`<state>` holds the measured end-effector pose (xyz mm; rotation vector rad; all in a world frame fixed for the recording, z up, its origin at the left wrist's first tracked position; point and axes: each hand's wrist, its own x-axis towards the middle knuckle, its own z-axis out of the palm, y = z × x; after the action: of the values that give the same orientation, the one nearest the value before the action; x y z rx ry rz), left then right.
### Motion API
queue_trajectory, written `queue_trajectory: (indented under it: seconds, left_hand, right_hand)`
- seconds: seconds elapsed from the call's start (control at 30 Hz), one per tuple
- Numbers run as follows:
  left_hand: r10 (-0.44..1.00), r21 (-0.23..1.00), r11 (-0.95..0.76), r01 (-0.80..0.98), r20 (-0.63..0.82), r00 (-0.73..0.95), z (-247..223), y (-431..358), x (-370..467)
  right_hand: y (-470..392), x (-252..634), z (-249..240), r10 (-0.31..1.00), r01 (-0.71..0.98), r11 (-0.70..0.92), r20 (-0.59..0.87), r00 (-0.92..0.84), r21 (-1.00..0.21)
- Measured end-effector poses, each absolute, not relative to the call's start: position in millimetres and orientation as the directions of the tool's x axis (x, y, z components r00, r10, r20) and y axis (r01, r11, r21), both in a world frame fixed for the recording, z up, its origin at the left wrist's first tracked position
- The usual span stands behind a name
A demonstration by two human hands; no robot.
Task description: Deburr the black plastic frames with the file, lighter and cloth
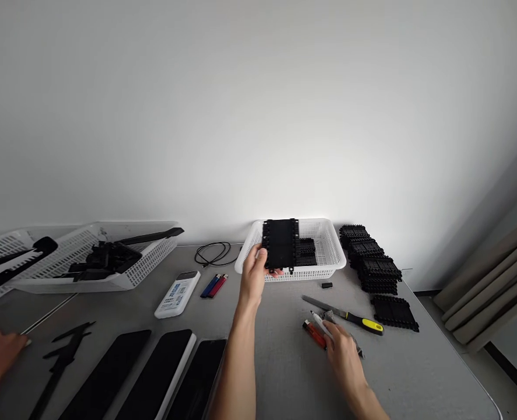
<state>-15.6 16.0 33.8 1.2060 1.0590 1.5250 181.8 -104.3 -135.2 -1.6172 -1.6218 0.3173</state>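
Observation:
My left hand [253, 275] grips a flat black plastic panel [281, 244] with notched, toothed side edges. It is held up in front of a white mesh basket [335, 256], hiding part of it. More black toothed pieces [307, 252] lie inside that basket. Down to the right, my right hand [343, 353] is closed on a white marker [322, 324] just above the table. Beside its fingers are a red lighter [314, 335] and a crumpled grey cloth [328, 315], partly covered by the hand. A small black cap [327, 285] lies in front of the basket.
A file [363, 322] with a yellow-black handle lies near stacked black panels [377, 268]. Leftward are lighters [215, 286], a white calculator-like device [177, 294], a cable [213, 254], phone-like slabs [156, 373], calipers [63, 359], filled baskets [131, 280] and another person's hand [0, 356].

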Motion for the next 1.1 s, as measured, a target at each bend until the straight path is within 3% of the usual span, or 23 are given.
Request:
queue_trajectory:
  seconds: [0.17,0.37,0.5,0.63,0.8,0.9,1.03,1.1]
  left_hand:
    - [0.954,0.957,-0.218,-0.190,0.169,-0.246,32.7,14.6,-28.1]
    - [0.960,0.972,-0.211,-0.106,0.186,-0.207,31.0,9.1,-32.4]
    - [0.979,0.982,-0.188,-0.012,0.187,-0.086,32.1,1.2,-33.0]
    - [0.978,0.982,-0.147,0.121,0.125,0.169,25.7,-15.9,-29.0]
    - [0.924,0.973,-0.091,0.211,0.003,0.383,1.2,-37.1,-23.9]
    - [0.923,0.978,-0.058,0.201,-0.024,0.383,-8.8,-38.1,-25.1]
    - [0.943,0.981,-0.130,0.141,0.079,0.323,-3.5,-18.9,-25.6]
    - [0.958,0.963,-0.179,0.202,0.124,0.259,4.0,4.0,-22.3]
  right_hand:
    - [-104.6,179.4,-157.3,0.939,0.781,0.032,0.287,0.190,-0.623]
    - [-109.5,182.5,-158.3,0.933,0.730,0.094,0.316,0.173,-0.677]
    - [-99.2,193.3,-103.8,0.944,0.540,0.180,0.298,0.139,-0.823]
    - [-72.7,208.2,-35.2,0.954,0.279,0.236,0.277,0.117,-0.931]
    - [-58.4,211.4,-29.5,0.966,0.124,0.149,0.118,-0.231,-0.981]
    - [-54.8,209.7,-44.3,0.971,0.082,0.096,0.075,-0.229,-0.992]
    - [-26.0,211.2,-35.9,0.993,-0.025,0.079,0.081,-0.086,-0.997]
    - [2.7,211.8,-25.6,0.998,-0.030,0.048,0.049,-0.036,-0.998]
